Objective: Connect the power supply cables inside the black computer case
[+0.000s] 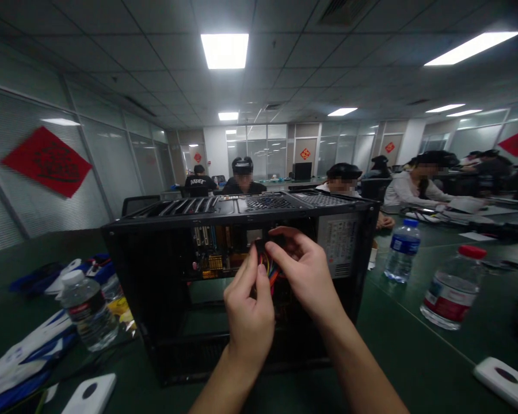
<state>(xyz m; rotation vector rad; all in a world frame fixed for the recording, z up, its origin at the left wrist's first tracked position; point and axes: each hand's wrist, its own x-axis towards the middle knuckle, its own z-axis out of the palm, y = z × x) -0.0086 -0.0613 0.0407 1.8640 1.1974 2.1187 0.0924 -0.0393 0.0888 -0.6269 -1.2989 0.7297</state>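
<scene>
1. In the middle of the frame stands one black metal case (164,270), boxy and open on the near side, with slotted and meshed vents along its top.
2. Inside it are one yellow-brown board (211,253) with small sockets, and one grey power unit (339,241) with a printed label at the upper right.
3. Two bare hands reach into the opening, close together.
4. The right hand (304,270) has its thumb and fingers pinched together on one small black plug (263,244).
5. The left hand (248,316), just below, has its fingers closed on the thin red, orange and blue wires (271,268) under that plug. Plug and wires sit in the upper middle of the case.
6. Three clear, ribbed plastic bottles stand on the dark green table (406,345): a white-capped bottle (88,310) at lower left, a blue-capped bottle (401,250) and a red-capped bottle (453,287) at right.
7. Two flat white boxes with rounded corners lie at the lower edge, one on the left (88,395) and one on the right (505,380).
8. Red paper squares hang point-down on the glass walls, the largest (46,161) at upper left.
9. At least four people (243,178) sit behind the case.
</scene>
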